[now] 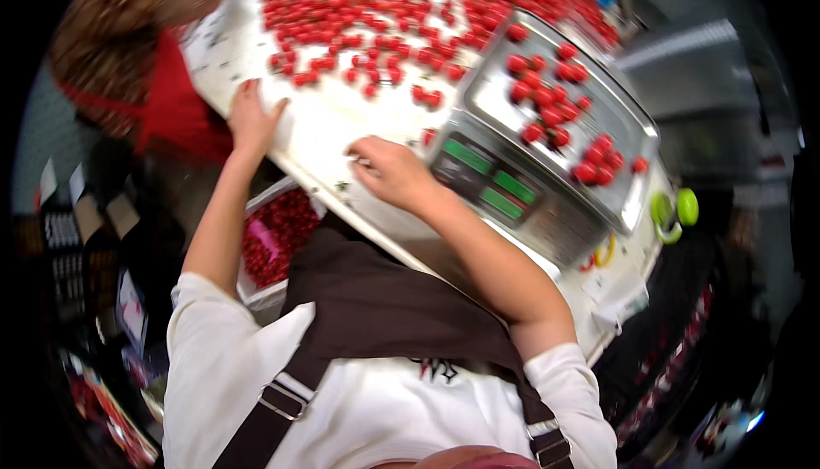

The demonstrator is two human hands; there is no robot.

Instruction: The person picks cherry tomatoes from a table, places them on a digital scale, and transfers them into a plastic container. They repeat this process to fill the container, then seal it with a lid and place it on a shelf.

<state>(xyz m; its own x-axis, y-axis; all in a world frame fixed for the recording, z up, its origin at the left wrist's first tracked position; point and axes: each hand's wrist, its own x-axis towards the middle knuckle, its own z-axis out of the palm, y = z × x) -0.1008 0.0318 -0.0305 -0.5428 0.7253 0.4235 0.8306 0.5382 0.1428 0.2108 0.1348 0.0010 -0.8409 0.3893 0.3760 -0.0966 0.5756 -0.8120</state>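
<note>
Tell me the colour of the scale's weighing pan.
Silver-grey metal; the weighing pan shows best in the head view, with red cherries on it.

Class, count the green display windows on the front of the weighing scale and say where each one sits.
3: upper-left window, middle window and lower window, all on the scale front panel beside the right hand. None seem hidden.

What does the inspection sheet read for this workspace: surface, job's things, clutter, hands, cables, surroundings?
Surface: white sorting table, tilted in view.
Job's things: small red fruits heaped at the far end, loose ones nearer; more on the scale pan of a digital scale.
Clutter: green tape dispenser; crate of red fruits below the table edge.
Hands: left hand flat at the table edge; right hand on the table with fingers curled, contents hidden.
Cables: nothing seen.
Surroundings: another person in red on the left; dim shelves.
</note>
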